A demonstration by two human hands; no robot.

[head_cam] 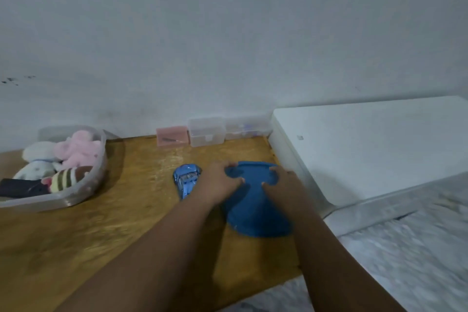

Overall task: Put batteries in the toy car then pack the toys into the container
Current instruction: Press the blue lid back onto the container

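Observation:
A blue container lid [255, 213] lies on the wooden table [121, 223], right of centre. My left hand [220, 182] rests on the lid's left part with fingers curled on it. My right hand [283, 185] presses on its right part. A small blue toy car [187, 179] sits on the table just left of my left hand, apart from the lid. At the far left stands a clear plastic container [83, 192] holding plush toys: a pink one [78, 149], a white one [38, 159] and a striped one [67, 178].
Against the wall at the back stand a pink box [172, 136] and two clear small boxes [207, 132]. A white appliance [367, 147] borders the table on the right. A grey patterned floor or surface [405, 248] lies lower right.

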